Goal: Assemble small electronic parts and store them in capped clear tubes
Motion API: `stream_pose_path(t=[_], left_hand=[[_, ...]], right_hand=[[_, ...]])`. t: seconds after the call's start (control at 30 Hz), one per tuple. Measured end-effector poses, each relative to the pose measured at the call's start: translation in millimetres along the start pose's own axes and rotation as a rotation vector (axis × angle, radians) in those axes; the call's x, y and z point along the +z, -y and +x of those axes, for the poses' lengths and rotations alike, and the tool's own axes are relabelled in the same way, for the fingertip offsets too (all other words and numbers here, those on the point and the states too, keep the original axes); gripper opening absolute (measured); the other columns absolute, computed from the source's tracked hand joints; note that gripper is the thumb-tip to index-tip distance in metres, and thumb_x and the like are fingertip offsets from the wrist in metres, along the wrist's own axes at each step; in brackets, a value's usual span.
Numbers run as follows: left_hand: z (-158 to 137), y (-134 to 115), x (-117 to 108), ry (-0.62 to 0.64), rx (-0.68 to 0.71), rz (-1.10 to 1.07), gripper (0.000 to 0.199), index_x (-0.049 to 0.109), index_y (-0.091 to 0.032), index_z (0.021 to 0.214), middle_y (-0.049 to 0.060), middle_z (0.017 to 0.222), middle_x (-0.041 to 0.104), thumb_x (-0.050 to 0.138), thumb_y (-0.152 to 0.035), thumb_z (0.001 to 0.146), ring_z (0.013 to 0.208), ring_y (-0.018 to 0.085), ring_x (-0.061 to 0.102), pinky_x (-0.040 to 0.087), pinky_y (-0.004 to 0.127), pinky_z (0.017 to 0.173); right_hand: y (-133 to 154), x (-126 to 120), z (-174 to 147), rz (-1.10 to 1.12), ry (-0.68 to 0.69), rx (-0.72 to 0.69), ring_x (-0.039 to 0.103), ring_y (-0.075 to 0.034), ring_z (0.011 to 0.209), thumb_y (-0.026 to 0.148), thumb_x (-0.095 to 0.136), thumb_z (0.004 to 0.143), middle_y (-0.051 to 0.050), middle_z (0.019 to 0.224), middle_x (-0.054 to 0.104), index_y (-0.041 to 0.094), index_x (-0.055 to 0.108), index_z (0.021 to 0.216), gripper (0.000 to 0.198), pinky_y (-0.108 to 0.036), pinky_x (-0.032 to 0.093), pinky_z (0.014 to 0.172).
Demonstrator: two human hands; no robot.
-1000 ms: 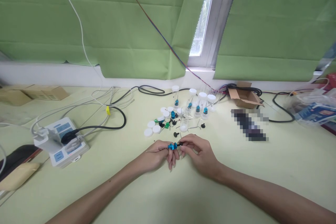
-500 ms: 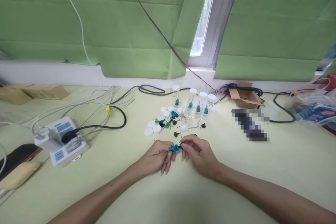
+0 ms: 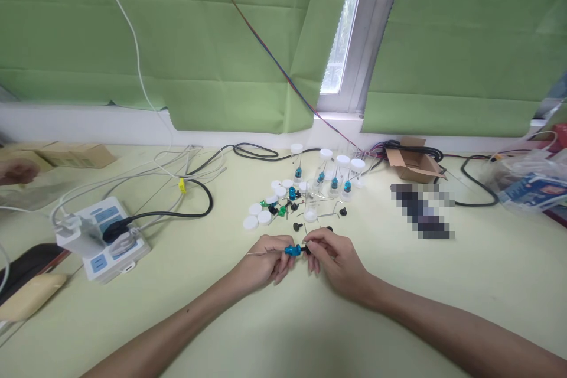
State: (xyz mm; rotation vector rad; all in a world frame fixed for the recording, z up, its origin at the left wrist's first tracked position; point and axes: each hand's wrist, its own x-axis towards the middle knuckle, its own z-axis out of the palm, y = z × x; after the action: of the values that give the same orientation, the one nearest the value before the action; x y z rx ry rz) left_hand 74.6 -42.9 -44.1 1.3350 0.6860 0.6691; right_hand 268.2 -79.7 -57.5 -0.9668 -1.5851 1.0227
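Observation:
Between my hands lies a shiny blue metal fitting [image 3: 292, 250] with thin metal rods trailing back over my left hand. My left hand [image 3: 266, 257] is closed around the fitting, fingers curled beneath it. My right hand [image 3: 333, 255] pinches a black thumbscrew [image 3: 307, 248] at the fitting's right end; how deep it sits is hidden by the fingers. Just beyond are loose black thumbscrews [image 3: 297, 227], white caps [image 3: 264, 218], green pieces [image 3: 282, 211] and another blue fitting [image 3: 292, 193]. An uncapped clear tube [image 3: 310, 205] stands there as well.
Several capped clear tubes [image 3: 348, 180] with blue fittings inside stand farther back. A power strip [image 3: 116, 239] with cables is at left, near another person's hand [image 3: 18, 172]. An open cardboard box [image 3: 413, 166] and a plastic bag [image 3: 531, 186] are at right.
The thin rods over my left hand have swung slightly, and its fingers have curled in a little. Another person's hand has come into view at the far left.

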Motion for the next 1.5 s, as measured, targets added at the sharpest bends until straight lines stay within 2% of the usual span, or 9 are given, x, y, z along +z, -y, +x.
stream_pose_path(t=[0.13,0.33,0.43,0.57,0.77,0.93,1.13,1.33,1.5], left_hand=[[1,-4,2,-0.034,0.007,-0.044,0.02,0.041,-0.014,0.042,0.0,0.063,0.05,0.043,-0.008,0.06,0.036,0.005,0.044,0.019,0.023,0.038],[0,-6,2,-0.052,-0.015,-0.125,0.017,0.041,-0.013,0.04,0.0,0.067,0.05,0.044,-0.007,0.056,0.036,0.005,0.045,0.016,0.024,0.039],[0,-8,3,-0.096,-0.034,-0.165,0.016,0.045,-0.013,0.042,0.0,0.069,0.053,0.047,-0.007,0.057,0.035,0.004,0.043,0.017,0.024,0.038],[0,-12,7,-0.142,-0.061,-0.195,0.016,0.052,-0.013,0.046,-0.001,0.062,0.052,0.052,-0.01,0.062,0.035,0.005,0.041,0.017,0.023,0.038],[0,-14,11,-0.178,-0.084,-0.196,0.018,0.054,-0.013,0.05,-0.002,0.057,0.048,0.054,-0.013,0.068,0.037,0.004,0.038,0.013,0.022,0.04],[-1,-12,10,-0.173,-0.041,-0.172,0.019,0.056,-0.012,0.049,-0.002,0.066,0.049,0.054,-0.011,0.067,0.04,0.003,0.039,0.016,0.022,0.042],[0,-7,8,-0.157,-0.011,-0.12,0.019,0.056,-0.012,0.049,-0.002,0.066,0.049,0.051,-0.012,0.067,0.041,0.003,0.037,0.019,0.021,0.043],[0,-6,7,-0.17,-0.021,-0.078,0.015,0.054,-0.013,0.051,-0.002,0.064,0.048,0.046,-0.011,0.063,0.041,0.003,0.036,0.02,0.021,0.043],[0,-7,8,-0.174,-0.029,-0.062,0.018,0.055,-0.013,0.049,-0.003,0.065,0.048,0.048,-0.012,0.065,0.04,0.002,0.036,0.018,0.023,0.043]], right_hand=[[1,0,-1,0.004,-0.001,-0.001,0.057,-0.012,0.051,0.033,0.05,0.098,0.003,0.059,0.058,0.019,0.06,0.094,0.017,-0.024,0.049,0.053],[1,0,-1,0.012,0.017,0.011,0.058,-0.012,0.052,0.034,0.05,0.098,0.002,0.06,0.06,0.019,0.06,0.094,0.018,-0.024,0.049,0.052],[2,0,-2,0.001,0.022,0.003,0.058,-0.012,0.053,0.033,0.05,0.098,0.002,0.062,0.06,0.019,0.059,0.096,0.017,-0.025,0.049,0.053],[5,-2,-2,-0.035,0.019,-0.018,0.062,-0.014,0.062,0.028,0.057,0.094,-0.001,0.074,0.063,0.019,0.059,0.102,0.012,-0.026,0.052,0.058],[7,-3,-2,-0.08,0.009,-0.048,0.063,-0.016,0.07,0.025,0.066,0.087,-0.003,0.085,0.065,0.021,0.06,0.106,0.021,-0.027,0.053,0.062],[3,-2,-2,-0.093,-0.005,-0.051,0.062,-0.015,0.068,0.024,0.063,0.088,-0.003,0.084,0.065,0.022,0.06,0.105,0.018,-0.026,0.052,0.061],[3,-2,-2,-0.143,-0.003,-0.065,0.063,-0.015,0.068,0.023,0.061,0.089,-0.002,0.083,0.066,0.022,0.062,0.103,0.014,-0.027,0.053,0.065],[9,-2,-1,-0.145,0.051,-0.038,0.059,-0.013,0.059,0.024,0.056,0.091,0.001,0.068,0.061,0.021,0.059,0.095,0.006,-0.025,0.05,0.059],[10,-3,-1,-0.163,0.084,-0.005,0.054,-0.012,0.054,0.027,0.053,0.094,0.004,0.06,0.056,0.021,0.057,0.088,0.01,-0.023,0.045,0.055]])
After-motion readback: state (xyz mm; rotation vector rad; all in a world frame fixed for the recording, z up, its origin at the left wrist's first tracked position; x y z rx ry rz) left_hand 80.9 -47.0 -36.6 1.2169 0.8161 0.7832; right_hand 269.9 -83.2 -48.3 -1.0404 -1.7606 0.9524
